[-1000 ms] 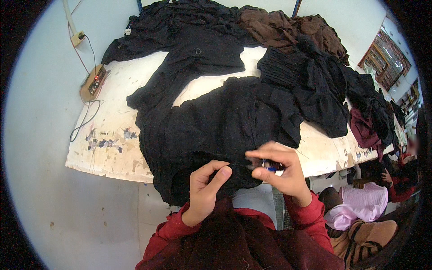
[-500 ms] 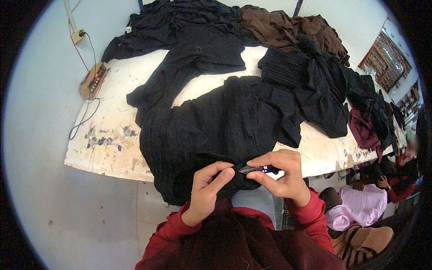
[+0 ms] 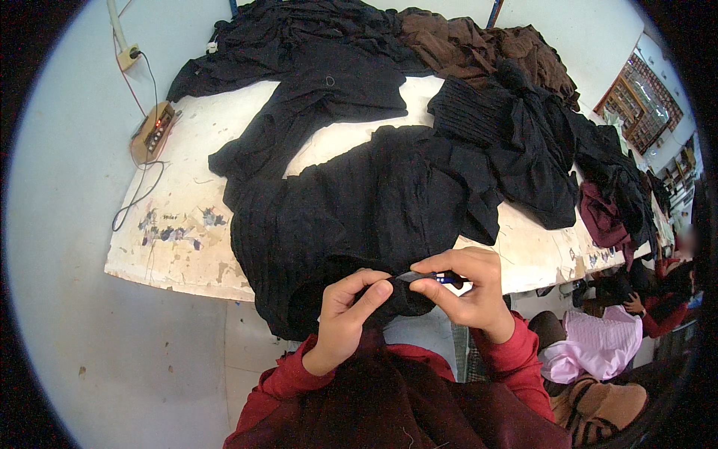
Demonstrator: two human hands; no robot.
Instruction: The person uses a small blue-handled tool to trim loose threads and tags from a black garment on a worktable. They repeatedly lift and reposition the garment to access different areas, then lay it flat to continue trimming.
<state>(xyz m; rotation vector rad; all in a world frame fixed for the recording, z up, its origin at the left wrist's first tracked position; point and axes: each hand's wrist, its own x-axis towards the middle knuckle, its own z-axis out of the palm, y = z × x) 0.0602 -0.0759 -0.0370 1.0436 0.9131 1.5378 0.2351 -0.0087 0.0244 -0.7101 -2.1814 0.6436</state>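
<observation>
A black garment (image 3: 336, 209) with ribbed parts lies over the table's front edge and hangs down before me. My left hand (image 3: 345, 318) pinches the edge of this cloth between thumb and fingers. Close on its right, my right hand (image 3: 473, 293) grips small thread snips (image 3: 410, 276), their dark blades pointing left at the cloth by my left fingertips. Part of a blue handle shows inside the right hand. Whether a thread lies between the blades is too small to tell.
The pale, worn table (image 3: 179, 266) carries more black garments (image 3: 329, 82) and a brown cloth heap (image 3: 479, 45) at the back. A wooden box with a cable (image 3: 153, 133) sits at the left edge. On the right are maroon cloth (image 3: 602, 217), pink cloth (image 3: 598, 340) and another person's hand (image 3: 634, 303).
The snips have turned slightly, so their blades show at a different angle. Both hands stay close together in nearly the same place.
</observation>
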